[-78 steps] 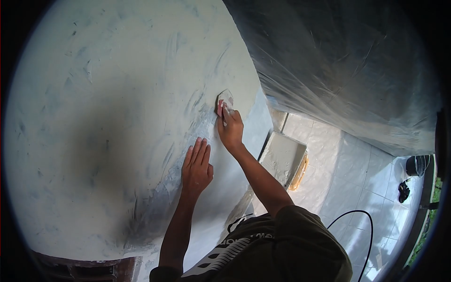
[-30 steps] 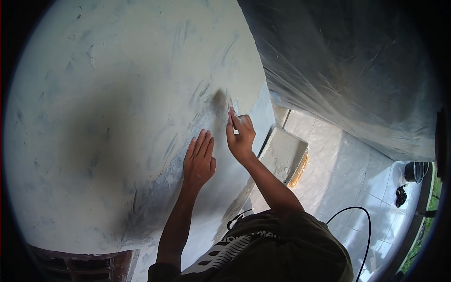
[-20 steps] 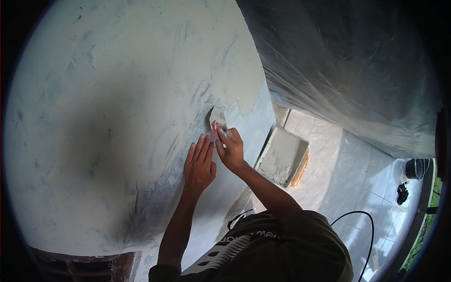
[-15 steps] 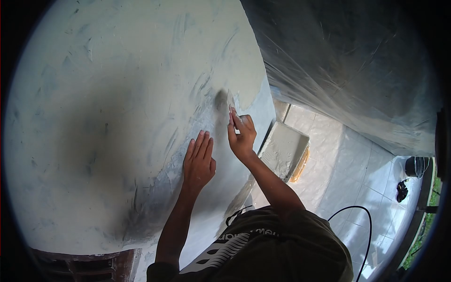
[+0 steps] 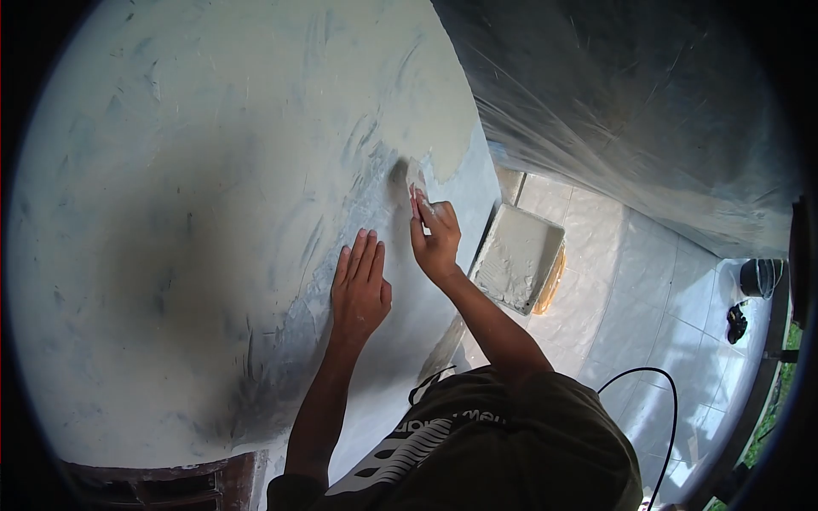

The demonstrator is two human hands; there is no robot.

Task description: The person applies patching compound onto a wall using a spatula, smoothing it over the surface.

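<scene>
My right hand [image 5: 437, 236] is closed around the handle of a putty knife [image 5: 415, 175], whose blade lies against the wall [image 5: 256, 187]. Cream-coloured filler covers much of this wall, with grey-blue streaks and a paler bare patch near the blade. White residue marks the fingers of that hand. My left hand [image 5: 360, 289] rests flat on the wall, fingers straight and holding nothing, lower and to the left of the knife. Right of my right forearm, a tray [image 5: 550, 271] holding greyish wet filler stands by the foot of the wall.
Plastic sheeting [image 5: 630, 111] hangs at the upper right. Pale tiles [image 5: 648, 281] cover the floor, where a black bucket [image 5: 758, 278], a dark small object [image 5: 736, 324] and a black cable [image 5: 669, 383] lie. A brown wooden frame [image 5: 170, 485] borders the wall at lower left.
The putty knife and my right hand have shifted slightly up and left on the wall. My left hand stays flat in nearly the same place. The view has tilted a little.
</scene>
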